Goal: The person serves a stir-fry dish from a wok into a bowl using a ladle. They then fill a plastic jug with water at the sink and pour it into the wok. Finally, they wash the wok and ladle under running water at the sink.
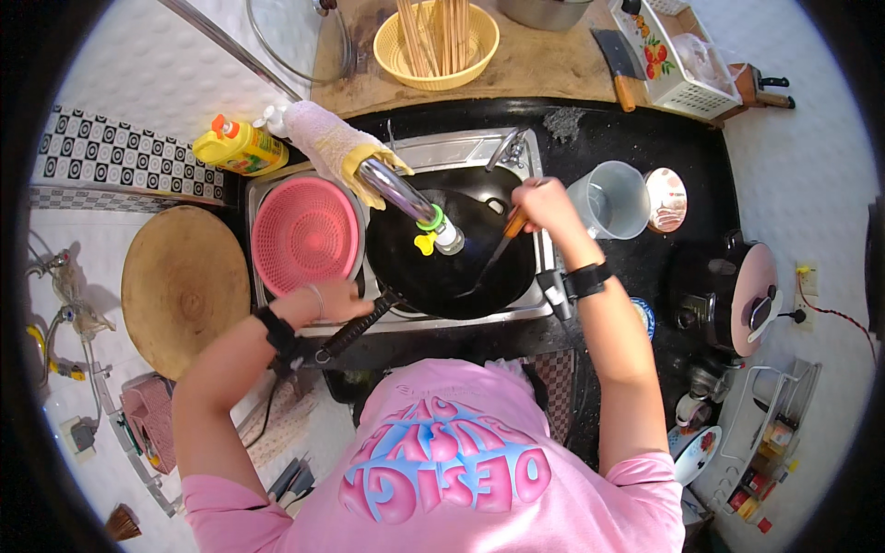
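Observation:
A black wok sits in the steel sink, under a chrome faucet with a green-and-yellow nozzle. My right hand is closed around the wooden handle of a spatula, whose dark metal end reaches down into the wok. Beside the wok's black handle, my left hand has its fingers apart, with nothing seen in it. That hand is just below a pink plastic colander in the left basin. A cloth is wrapped around the faucet's upper part.
Left of the sink stands a round wooden board, with a yellow detergent bottle behind. A clear plastic jug and a rice cooker are on the right. At the back lie a cleaver and a yellow basket with wooden chopsticks.

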